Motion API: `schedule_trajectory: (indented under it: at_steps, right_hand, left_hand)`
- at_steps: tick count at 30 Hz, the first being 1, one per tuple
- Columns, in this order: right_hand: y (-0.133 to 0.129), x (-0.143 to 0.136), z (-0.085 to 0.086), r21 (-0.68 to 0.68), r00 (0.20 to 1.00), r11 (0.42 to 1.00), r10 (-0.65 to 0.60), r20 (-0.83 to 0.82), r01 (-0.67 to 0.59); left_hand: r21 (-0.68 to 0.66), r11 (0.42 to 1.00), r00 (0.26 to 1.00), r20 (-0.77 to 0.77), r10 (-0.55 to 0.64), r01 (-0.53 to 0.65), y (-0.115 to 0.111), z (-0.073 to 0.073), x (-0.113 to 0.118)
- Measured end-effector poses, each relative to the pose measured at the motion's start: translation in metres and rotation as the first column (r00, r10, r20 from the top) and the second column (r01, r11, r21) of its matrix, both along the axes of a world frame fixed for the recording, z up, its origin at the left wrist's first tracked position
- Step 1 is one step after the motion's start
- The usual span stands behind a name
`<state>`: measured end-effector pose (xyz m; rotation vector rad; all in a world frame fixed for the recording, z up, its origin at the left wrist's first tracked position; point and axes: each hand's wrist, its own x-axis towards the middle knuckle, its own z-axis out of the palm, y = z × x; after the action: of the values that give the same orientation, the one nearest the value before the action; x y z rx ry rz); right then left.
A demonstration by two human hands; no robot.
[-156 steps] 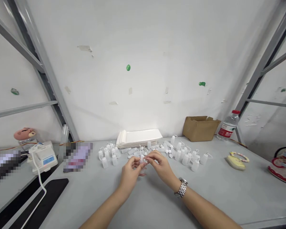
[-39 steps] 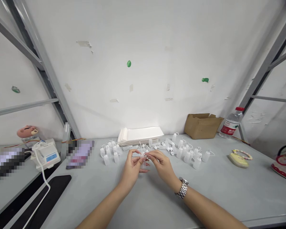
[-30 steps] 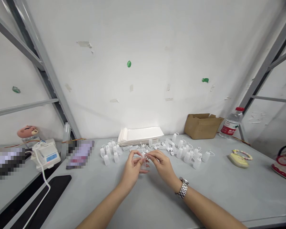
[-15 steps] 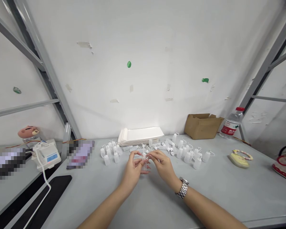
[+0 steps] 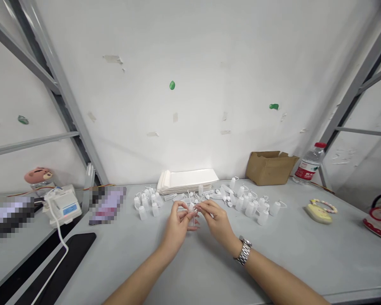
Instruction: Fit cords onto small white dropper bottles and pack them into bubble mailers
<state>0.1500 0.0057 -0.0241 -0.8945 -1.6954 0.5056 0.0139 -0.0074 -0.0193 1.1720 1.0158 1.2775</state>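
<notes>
Just above the table, in the middle of the head view, my left hand (image 5: pixel 174 228) is closed around a small translucent squeeze bottle (image 5: pixel 191 207) that stands roughly upright. From the other side my right hand (image 5: pixel 218 222) pinches at the bottle's top, where its small white cap seems to be; the fingertips partly hide it. Behind the hands lie loose bottles and white caps (image 5: pixel 218 196). Several similar white bottles (image 5: pixel 142 212) stand in a group to the left. A larger group of upright bottles (image 5: pixel 263 217) with looped cap straps stands to the right.
A stack of white paper sheets or envelopes (image 5: pixel 190 177) lies against the wall. At the back right stand an open cardboard box (image 5: pixel 268 169) and a water bottle (image 5: pixel 308 166). A yellow pouch (image 5: pixel 318 214) lies to the right. On the left are a phone (image 5: pixel 108 206) and a black pad (image 5: pixel 70 258).
Both hands stay in nearly the same place around the bottle. The fingers at its top have shifted only slightly.
</notes>
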Motion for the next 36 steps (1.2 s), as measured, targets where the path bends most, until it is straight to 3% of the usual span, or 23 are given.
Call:
schedule_trajectory:
  at_steps: [11, 14, 20, 24, 31, 36]
  right_hand:
    - [-0.003, 0.001, 0.005, 0.064, 0.997, 0.997, 0.034, 0.067, -0.038]
    - [0.0, 0.003, 0.008, 0.06, 0.999, 0.997, -0.045, 0.021, 0.043]
    - [0.016, 0.017, 0.011, -0.087, 0.985, 0.981, -0.173, -0.015, 0.171]
    - [0.032, 0.027, 0.001, -0.099, 0.973, 0.969, -0.22, 0.067, 0.226]
    - [0.041, 0.023, -0.025, -0.056, 0.927, 0.976, -0.182, 0.327, 0.211]
    - [0.041, 0.009, -0.025, 0.039, 0.854, 0.988, -0.149, 0.499, 0.15]
  left_hand:
    - [0.001, 0.999, 0.999, -0.001, 0.043, -0.043, 0.0, 0.005, -0.001]
    - [0.014, 0.997, 0.997, 0.008, 0.072, -0.072, 0.003, 0.004, -0.002]
    - [0.018, 0.984, 0.984, 0.033, 0.178, -0.178, 0.01, 0.004, -0.008]
    - [-0.042, 0.973, 0.971, 0.078, 0.228, -0.225, 0.012, 0.006, -0.012]
    - [-0.065, 0.968, 0.964, 0.101, 0.247, -0.241, 0.013, 0.006, -0.014]
    - [-0.081, 0.963, 0.958, 0.11, 0.266, -0.258, 0.014, 0.004, -0.015]
